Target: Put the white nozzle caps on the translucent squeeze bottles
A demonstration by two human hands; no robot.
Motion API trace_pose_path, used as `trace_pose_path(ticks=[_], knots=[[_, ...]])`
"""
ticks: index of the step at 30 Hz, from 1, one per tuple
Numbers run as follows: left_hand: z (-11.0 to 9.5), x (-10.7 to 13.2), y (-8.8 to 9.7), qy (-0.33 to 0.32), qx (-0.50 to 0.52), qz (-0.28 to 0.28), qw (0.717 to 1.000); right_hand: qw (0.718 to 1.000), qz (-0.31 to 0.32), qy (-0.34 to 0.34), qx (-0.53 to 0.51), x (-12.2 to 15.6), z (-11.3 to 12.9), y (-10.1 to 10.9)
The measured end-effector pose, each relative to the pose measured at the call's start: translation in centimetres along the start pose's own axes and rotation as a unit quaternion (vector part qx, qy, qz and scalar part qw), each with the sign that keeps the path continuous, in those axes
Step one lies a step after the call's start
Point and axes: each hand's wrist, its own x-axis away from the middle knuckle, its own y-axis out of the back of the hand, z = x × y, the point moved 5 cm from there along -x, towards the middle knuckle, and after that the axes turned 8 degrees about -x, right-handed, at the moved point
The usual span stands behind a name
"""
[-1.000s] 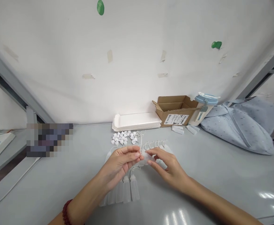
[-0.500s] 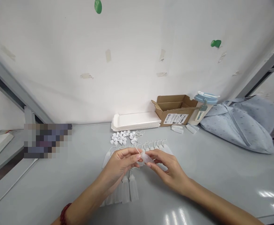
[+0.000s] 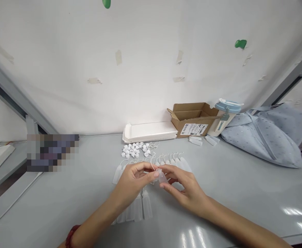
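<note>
Here, the left hand [image 3: 131, 181] and right hand [image 3: 185, 187] pinch one small translucent bottle [image 3: 162, 177] between fingertips, just above the grey table [image 3: 230, 193]. It looks light, soft-walled and slick; best gripped around its body.

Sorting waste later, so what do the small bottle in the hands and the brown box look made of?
The small bottle looks like plastic: milky, half-clear, dull finish. The brown box looks like cardboard: matte, creased open flaps, a stuck-on label.
</note>
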Motion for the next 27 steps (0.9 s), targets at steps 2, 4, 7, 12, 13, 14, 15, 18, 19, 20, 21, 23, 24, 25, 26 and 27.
trace_pose_path(ticks=[2, 4, 7, 12, 13, 14, 15, 18, 19, 20, 21, 23, 24, 25, 26, 27], knots=[[-0.2, 0.0, -0.1, -0.007, -0.013, 0.005, 1.0, 1.0, -0.001, 0.002, -0.001, 0.0, 0.0, -0.1], [-0.3, -0.1, -0.2, -0.014, -0.027, 0.014, 0.999, 1.0, -0.004, 0.0, -0.008, 0.1, -0.1, -0.2], [-0.3, -0.1, -0.2, -0.031, -0.073, 0.029, 0.996, 0.999, -0.009, -0.036, -0.029, 0.1, -0.3, -0.2], [-1.6, 0.8, 0.5, -0.179, -0.321, -0.114, 0.923, 0.989, -0.049, -0.128, -0.063, 0.3, -1.0, 0.0], [-2.1, 1.2, 0.3, -0.241, -0.373, -0.139, 0.885, 0.985, -0.058, -0.142, -0.074, 0.3, -1.1, 0.1], [-2.5, 1.7, -0.1, -0.303, -0.417, -0.146, 0.844, 0.982, -0.065, -0.154, -0.086, 0.3, -1.2, 0.2], [-2.8, 2.2, -0.6, -0.355, -0.453, -0.138, 0.806, 0.979, -0.07, -0.163, -0.098, 0.3, -1.3, 0.2], [-2.6, 2.7, -1.9, -0.414, -0.523, -0.089, 0.74, 0.971, -0.069, -0.185, -0.139, 0.2, -1.3, 0.1], [-2.4, 2.6, -2.2, -0.414, -0.536, -0.083, 0.731, 0.968, -0.066, -0.19, -0.153, 0.2, -1.3, 0.0], [-2.3, 2.6, -2.3, -0.414, -0.545, -0.083, 0.724, 0.965, -0.064, -0.194, -0.165, 0.2, -1.3, -0.1], [-2.1, 2.5, -2.5, -0.414, -0.552, -0.089, 0.718, 0.963, -0.063, -0.198, -0.174, 0.2, -1.3, -0.1], [-2.0, 2.5, -2.7, -0.417, -0.556, -0.106, 0.711, 0.96, -0.063, -0.205, -0.178, 0.2, -1.3, -0.3], [-1.9, 2.5, -2.7, -0.415, -0.552, -0.111, 0.714, 0.961, -0.062, -0.207, -0.174, 0.3, -1.3, -0.3], [-1.9, 2.6, -2.7, -0.41, -0.546, -0.109, 0.723, 0.962, -0.062, -0.207, -0.166, 0.3, -1.2, -0.3], [-1.9, 2.7, -2.7, -0.401, -0.537, -0.102, 0.735, 0.965, -0.06, -0.205, -0.153, 0.2, -1.1, -0.2], [-1.9, 2.8, -2.7, -0.39, -0.528, -0.092, 0.748, 0.968, -0.055, -0.2, -0.139, 0.2, -1.0, 0.0]])
